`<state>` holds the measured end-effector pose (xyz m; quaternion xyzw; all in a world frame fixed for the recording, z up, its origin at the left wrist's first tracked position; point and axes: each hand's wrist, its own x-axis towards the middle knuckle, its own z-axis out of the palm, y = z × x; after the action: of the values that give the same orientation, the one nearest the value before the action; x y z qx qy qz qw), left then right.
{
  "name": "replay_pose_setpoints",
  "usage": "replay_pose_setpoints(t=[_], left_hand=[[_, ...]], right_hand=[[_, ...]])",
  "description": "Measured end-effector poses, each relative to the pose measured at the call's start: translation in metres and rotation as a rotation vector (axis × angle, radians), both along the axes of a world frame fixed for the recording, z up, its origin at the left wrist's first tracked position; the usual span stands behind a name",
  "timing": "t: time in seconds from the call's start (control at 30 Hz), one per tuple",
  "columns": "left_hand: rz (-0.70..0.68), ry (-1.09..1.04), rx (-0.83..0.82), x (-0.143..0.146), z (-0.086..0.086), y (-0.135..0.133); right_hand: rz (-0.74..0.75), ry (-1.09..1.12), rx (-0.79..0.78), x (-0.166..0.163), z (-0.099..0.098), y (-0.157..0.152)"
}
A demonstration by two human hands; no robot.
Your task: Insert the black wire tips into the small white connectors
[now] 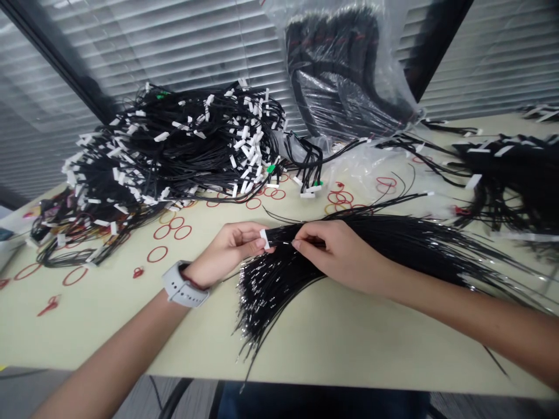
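Between the thumb and fingers of my left hand (pixel 240 247) is a small white connector housing (pixel 264 239). My right hand (pixel 334 250) pinches a thin black wire (pixel 282 242) whose bright metal end points toward the housing. Whether the tip touches the housing is too small to tell. Under both hands lies a thick bundle of loose black wires (pixel 279 291), its crimped silvery ends fanned out at the left and more ends spread to the right. A grey watch strap (pixel 186 285) circles my left wrist.
A big heap of black cables with white connectors (pixel 183 151) sits at the back left. Behind the bundle stands a clear plastic bag of black cables (pixel 345 75). More cables (pixel 515 174) lie at right. Red rubber bands (pixel 157 254) are scattered over the pale table (pixel 183 343).
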<state>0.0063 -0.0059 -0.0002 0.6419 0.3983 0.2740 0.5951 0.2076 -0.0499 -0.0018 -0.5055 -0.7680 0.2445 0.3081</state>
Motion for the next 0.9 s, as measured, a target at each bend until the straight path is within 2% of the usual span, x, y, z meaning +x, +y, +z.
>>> replay_pose_setpoints(t=[0.27,0.53,0.63,0.9], left_hand=[[-0.027,0.024,0.016,0.0005,0.0005,-0.0038],[-0.068,0.038,0.100,-0.0001,-0.0024,-0.0066],[-0.084,0.044,0.085,-0.0005,-0.0029,-0.0053],[-0.009,0.004,0.048,-0.0021,-0.0005,-0.0010]], right_hand=[[0.003,-0.008,-0.020,-0.0024,-0.0023,0.0000],[0.059,-0.075,0.087,-0.0044,-0.0092,-0.0002],[0.074,-0.064,0.096,-0.0035,-0.0081,0.0005],[0.178,0.060,0.165,0.0004,-0.0077,0.0034]])
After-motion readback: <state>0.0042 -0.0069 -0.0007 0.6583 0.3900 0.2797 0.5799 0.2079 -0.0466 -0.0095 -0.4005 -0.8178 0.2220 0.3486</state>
